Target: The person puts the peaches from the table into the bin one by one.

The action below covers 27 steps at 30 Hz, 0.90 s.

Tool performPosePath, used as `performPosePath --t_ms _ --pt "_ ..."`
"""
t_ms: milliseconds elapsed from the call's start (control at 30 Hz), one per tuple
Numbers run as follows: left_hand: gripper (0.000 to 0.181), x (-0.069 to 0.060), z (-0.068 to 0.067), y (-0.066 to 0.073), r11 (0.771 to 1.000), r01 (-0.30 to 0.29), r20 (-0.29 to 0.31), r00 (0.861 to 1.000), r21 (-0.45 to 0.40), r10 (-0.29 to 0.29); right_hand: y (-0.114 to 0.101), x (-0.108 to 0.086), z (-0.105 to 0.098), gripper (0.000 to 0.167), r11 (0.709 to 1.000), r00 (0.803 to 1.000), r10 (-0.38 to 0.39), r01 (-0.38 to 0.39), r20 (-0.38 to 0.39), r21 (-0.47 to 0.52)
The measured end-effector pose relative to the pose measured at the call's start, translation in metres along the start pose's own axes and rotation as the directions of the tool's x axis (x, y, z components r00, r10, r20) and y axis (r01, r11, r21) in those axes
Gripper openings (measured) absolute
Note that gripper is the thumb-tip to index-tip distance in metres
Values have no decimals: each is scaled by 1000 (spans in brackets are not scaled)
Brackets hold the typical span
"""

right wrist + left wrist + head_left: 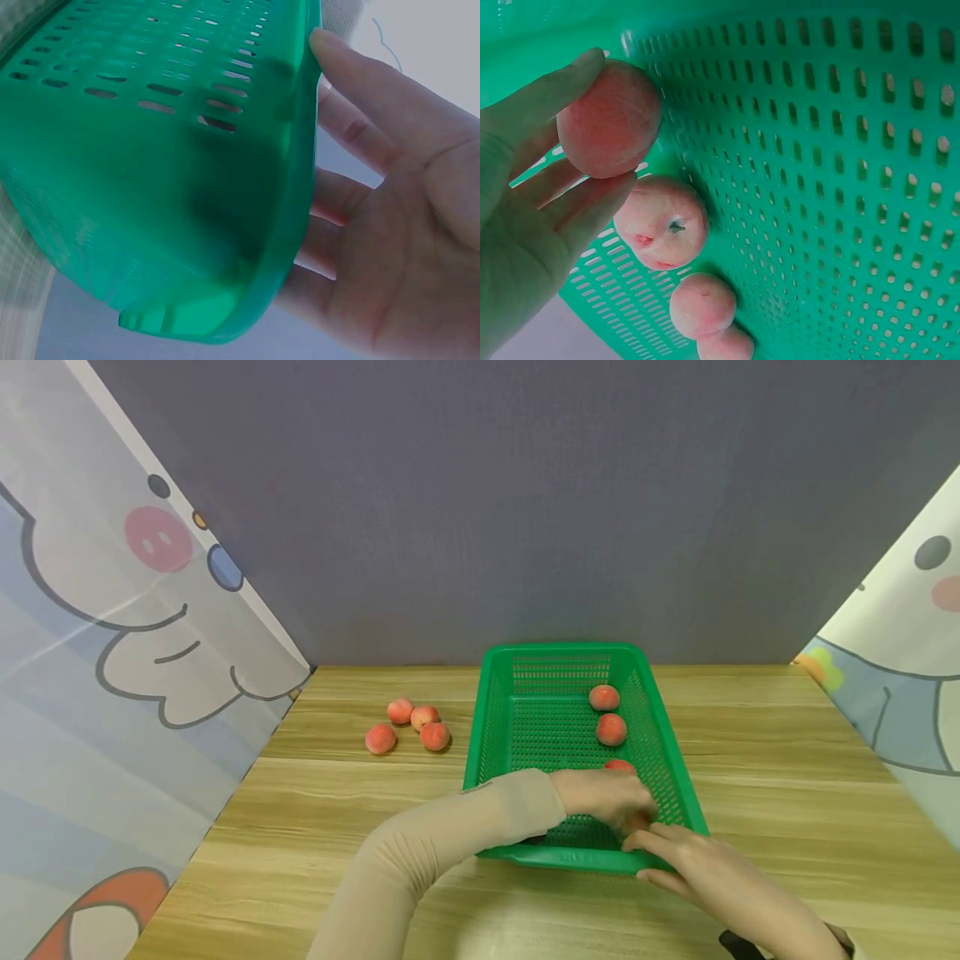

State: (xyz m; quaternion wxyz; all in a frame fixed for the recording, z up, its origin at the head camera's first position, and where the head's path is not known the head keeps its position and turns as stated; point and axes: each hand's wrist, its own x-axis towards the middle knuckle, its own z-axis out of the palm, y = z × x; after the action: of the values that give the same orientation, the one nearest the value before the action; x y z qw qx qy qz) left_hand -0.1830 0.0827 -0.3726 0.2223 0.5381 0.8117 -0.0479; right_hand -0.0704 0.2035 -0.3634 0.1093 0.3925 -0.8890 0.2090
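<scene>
A green perforated plastic basket stands on the wooden table. My left hand reaches inside its near right corner and holds a peach between thumb and fingers, beside the perforated side wall. Three more peaches lie in a row along the right wall: the far one, the middle one and the nearest, partly hidden by my left hand. At the near right corner, my right hand grips the rim with thumb and fingers on either side.
Left of the basket, several peaches lie loosely grouped on the table, the leftmost peach a little apart. A grey panel rises behind the table. Printed cartoon sheets flank it, left and right.
</scene>
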Motion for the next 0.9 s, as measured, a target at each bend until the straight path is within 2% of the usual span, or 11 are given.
performPosePath --t_ms 233,500,900 --pt "33 2 1 0 1000 26 20 999 -4 -26 0 0 -1 21 1000 1000 7 -7 5 -1" --pt "36 2 1 1 1000 29 28 999 8 -29 0 1 -1 22 1000 1000 5 -5 12 0" --pt "41 6 3 2 996 84 53 995 26 -85 0 0 -1 23 1000 1000 6 -6 5 1"
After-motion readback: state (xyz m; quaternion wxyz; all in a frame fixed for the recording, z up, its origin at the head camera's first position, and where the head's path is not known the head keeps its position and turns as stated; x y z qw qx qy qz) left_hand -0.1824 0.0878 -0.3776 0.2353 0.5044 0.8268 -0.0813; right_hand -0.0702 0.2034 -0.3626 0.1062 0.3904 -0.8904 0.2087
